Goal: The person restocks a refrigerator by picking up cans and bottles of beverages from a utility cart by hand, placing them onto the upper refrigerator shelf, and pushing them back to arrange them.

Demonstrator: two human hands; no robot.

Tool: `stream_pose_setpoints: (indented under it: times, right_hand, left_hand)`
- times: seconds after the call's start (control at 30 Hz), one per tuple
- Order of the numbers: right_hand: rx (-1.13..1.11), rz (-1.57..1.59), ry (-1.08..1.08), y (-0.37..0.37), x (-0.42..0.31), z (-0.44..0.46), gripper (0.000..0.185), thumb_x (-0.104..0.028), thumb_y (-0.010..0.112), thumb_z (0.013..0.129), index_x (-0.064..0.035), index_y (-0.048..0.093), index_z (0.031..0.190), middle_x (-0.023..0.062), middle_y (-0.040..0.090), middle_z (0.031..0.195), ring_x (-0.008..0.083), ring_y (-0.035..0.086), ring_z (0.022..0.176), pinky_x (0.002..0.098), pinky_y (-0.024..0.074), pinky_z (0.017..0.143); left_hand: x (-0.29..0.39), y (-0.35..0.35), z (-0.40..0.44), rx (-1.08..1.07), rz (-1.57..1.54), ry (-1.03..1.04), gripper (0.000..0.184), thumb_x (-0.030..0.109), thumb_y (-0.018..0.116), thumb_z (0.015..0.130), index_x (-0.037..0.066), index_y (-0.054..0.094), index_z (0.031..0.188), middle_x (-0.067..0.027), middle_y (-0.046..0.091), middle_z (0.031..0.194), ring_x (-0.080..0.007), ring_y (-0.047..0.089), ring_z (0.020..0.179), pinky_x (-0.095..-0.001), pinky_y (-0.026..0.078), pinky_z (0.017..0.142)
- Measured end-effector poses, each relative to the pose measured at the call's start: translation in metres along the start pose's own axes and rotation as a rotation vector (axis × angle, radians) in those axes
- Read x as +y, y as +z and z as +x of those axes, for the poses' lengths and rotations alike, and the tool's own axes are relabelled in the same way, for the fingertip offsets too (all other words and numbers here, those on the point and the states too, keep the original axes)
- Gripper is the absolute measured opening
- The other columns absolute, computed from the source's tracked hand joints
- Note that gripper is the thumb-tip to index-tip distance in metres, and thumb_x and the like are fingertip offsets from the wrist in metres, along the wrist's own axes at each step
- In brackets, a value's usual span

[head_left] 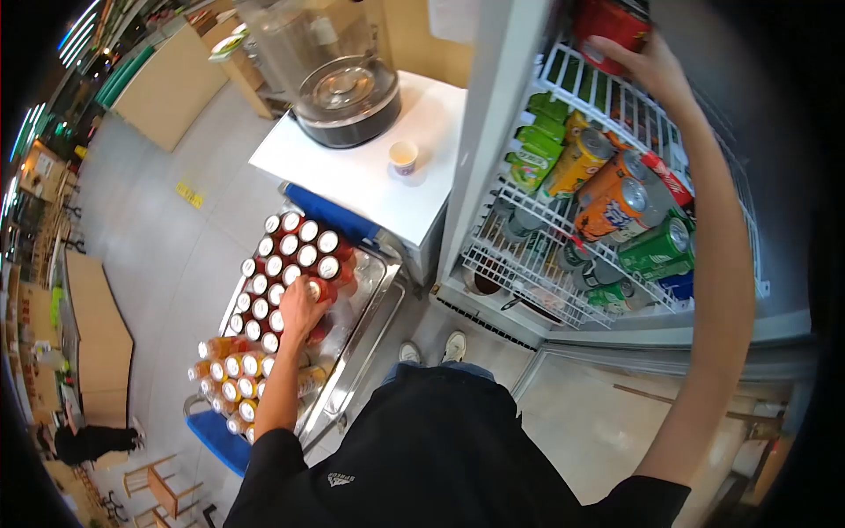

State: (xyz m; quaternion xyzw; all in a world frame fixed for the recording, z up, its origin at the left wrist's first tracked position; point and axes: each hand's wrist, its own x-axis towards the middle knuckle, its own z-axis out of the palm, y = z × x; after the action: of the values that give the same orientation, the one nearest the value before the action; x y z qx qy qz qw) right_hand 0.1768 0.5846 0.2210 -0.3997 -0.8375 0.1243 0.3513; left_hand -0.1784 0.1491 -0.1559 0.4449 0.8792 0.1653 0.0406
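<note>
My left hand (302, 310) reaches down to the metal cart, its fingers closed round the top of a red drink can (322, 292) at the edge of a group of red cans (274, 264) with pale round tops. Beside that group stand several orange-yellow bottles (231, 366) with white caps. High on the right, my right hand (650, 69) is wrapped round a red can (613, 32) at the top wire shelf of the open fridge. The far side of that can is cut off by the frame edge.
Fridge shelves hold green cartons (535, 150), an orange can (616, 208), a yellow can (581, 163) and green cans (656, 246). A white counter (378, 185) carries a drink dispenser (348, 97) and a paper cup (403, 157). The metal cart (356, 348) has blue ends.
</note>
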Motion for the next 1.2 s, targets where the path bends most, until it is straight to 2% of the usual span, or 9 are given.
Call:
stream_pose_setpoints:
  times: [0.13, 0.27, 0.33, 0.4, 0.53, 0.8, 0.9, 1.07, 1.2]
  right_hand:
    - [0.076, 0.059, 0.13, 0.001, -0.027, -0.012, 0.072, -0.031, 0.082, 0.076, 0.0009, 0.048, 0.131, 0.02, 0.061, 0.123, 0.0274, 0.06, 0.113, 0.0361, 0.0457, 0.1]
    - [0.642, -0.219, -0.165, 0.006, 0.002, -0.014, 0.081, -0.035, 0.084, 0.072, 0.0026, 0.044, 0.131, 0.0233, 0.062, 0.119, 0.0315, 0.061, 0.11, 0.0379, 0.0476, 0.096]
    - [0.558, 0.098, -0.293, 0.002, -0.032, -0.051, 0.062, -0.036, 0.077, 0.082, -0.0019, 0.054, 0.128, 0.0123, 0.067, 0.113, 0.0212, 0.064, 0.104, 0.036, 0.0505, 0.092]
    - [0.27, 0.179, -0.283, 0.004, -0.073, -0.105, 0.045, -0.021, 0.072, 0.086, -0.0035, 0.058, 0.125, 0.0118, 0.065, 0.117, 0.014, 0.061, 0.101, 0.031, 0.0492, 0.089]
    - [-0.318, 0.104, -0.567, 0.026, -0.104, -0.183, 0.076, -0.028, 0.08, 0.073, -0.0034, 0.046, 0.138, 0.019, 0.064, 0.114, 0.03, 0.066, 0.099, 0.0386, 0.0523, 0.087]
    - [-0.351, 0.117, -0.294, 0.042, -0.101, -0.22, 0.09, -0.033, 0.082, 0.069, -0.0017, 0.037, 0.14, 0.0206, 0.065, 0.103, 0.0363, 0.068, 0.088, 0.0432, 0.0561, 0.075]
    - [-0.218, 0.218, -0.173, 0.017, -0.102, -0.202, 0.085, -0.03, 0.087, 0.064, -0.0032, 0.045, 0.133, 0.0158, 0.066, 0.111, 0.0296, 0.069, 0.096, 0.0389, 0.0555, 0.082]
    - [0.158, 0.434, -0.01, -0.018, -0.082, -0.138, 0.086, -0.034, 0.091, 0.063, -0.0015, 0.046, 0.129, 0.0109, 0.065, 0.11, 0.022, 0.067, 0.097, 0.0331, 0.0558, 0.081]
    - [0.245, 0.344, 0.079, -0.022, -0.044, -0.084, 0.086, -0.04, 0.088, 0.065, 0.0048, 0.047, 0.125, 0.0136, 0.066, 0.109, 0.0227, 0.068, 0.097, 0.034, 0.0565, 0.08]
  left_hand:
    - [0.054, -0.043, -0.004, 0.036, -0.125, -0.009, 0.067, 0.034, 0.085, 0.061, 0.002, 0.055, 0.112, -0.0191, 0.065, 0.097, -0.0351, 0.064, 0.088, -0.0428, 0.051, 0.077]
    - [0.109, -0.073, -0.001, 0.069, -0.374, 0.085, 0.068, 0.032, 0.088, 0.061, 0.0, 0.058, 0.113, -0.0176, 0.066, 0.1, -0.0314, 0.065, 0.092, -0.0391, 0.051, 0.082]
    - [0.139, -0.087, 0.002, 0.083, -0.559, 0.174, 0.069, 0.03, 0.089, 0.06, 0.0, 0.059, 0.114, -0.017, 0.066, 0.103, -0.0289, 0.065, 0.095, -0.0372, 0.051, 0.085]
    - [0.174, -0.109, 0.004, 0.088, -0.605, 0.3, 0.072, 0.027, 0.091, 0.058, -0.001, 0.061, 0.117, -0.0156, 0.066, 0.108, -0.0259, 0.066, 0.097, -0.0364, 0.051, 0.087]
    - [0.234, -0.143, 0.01, 0.128, -0.734, 0.586, 0.075, 0.029, 0.092, 0.058, -0.003, 0.06, 0.118, -0.0156, 0.066, 0.108, -0.0255, 0.066, 0.095, -0.0358, 0.052, 0.086]
    - [0.283, -0.144, 0.023, 0.083, -0.986, 0.786, 0.093, 0.043, 0.089, 0.063, -0.006, 0.05, 0.132, -0.0198, 0.062, 0.123, -0.0267, 0.064, 0.108, -0.0359, 0.05, 0.09]
    - [0.283, -0.142, 0.021, -0.009, -1.431, 0.695, 0.088, 0.043, 0.084, 0.071, -0.006, 0.048, 0.134, -0.019, 0.061, 0.126, -0.0262, 0.062, 0.111, -0.0353, 0.048, 0.094]
    - [0.234, -0.12, 0.025, -0.1, -1.103, 0.492, 0.04, 0.014, 0.067, 0.09, -0.006, 0.057, 0.123, -0.0157, 0.065, 0.115, -0.0202, 0.063, 0.104, -0.0322, 0.048, 0.093]
    - [0.187, -0.095, 0.027, -0.068, -0.979, 0.158, 0.03, 0.01, 0.069, 0.088, -0.003, 0.063, 0.115, -0.0096, 0.068, 0.101, -0.0131, 0.062, 0.091, -0.0263, 0.05, 0.081]
